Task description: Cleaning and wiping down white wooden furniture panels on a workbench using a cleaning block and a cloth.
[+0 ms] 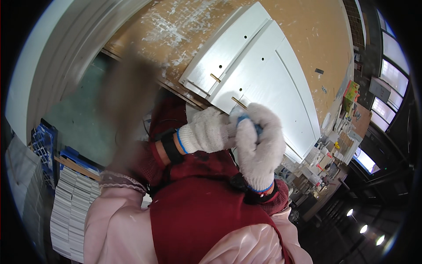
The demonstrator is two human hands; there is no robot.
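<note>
Two white panels (pixel 272 83), one overlapping the other, lie on the brown worktable. Each has small round holes and a slot with a brass-coloured strip (pixel 238 103) near the edge closest to me. My right hand (pixel 263 143), in a white knit glove, is closed by that edge with its thumb and fingers curled around a small blue thing (pixel 250 123). Its kind is not clear. My left hand (pixel 206 132), gloved the same way, is closed with its fingertips against the right hand. Whatever its fingers grip is hidden.
White marks cover parts of the worktable (pixel 193 22). To the left are a blurred brown shape (pixel 132 92), stacked white strips (pixel 72 211) and a blue crate (pixel 44 149). At right stands a cluttered bench (pixel 323 165) with boxes and small tools.
</note>
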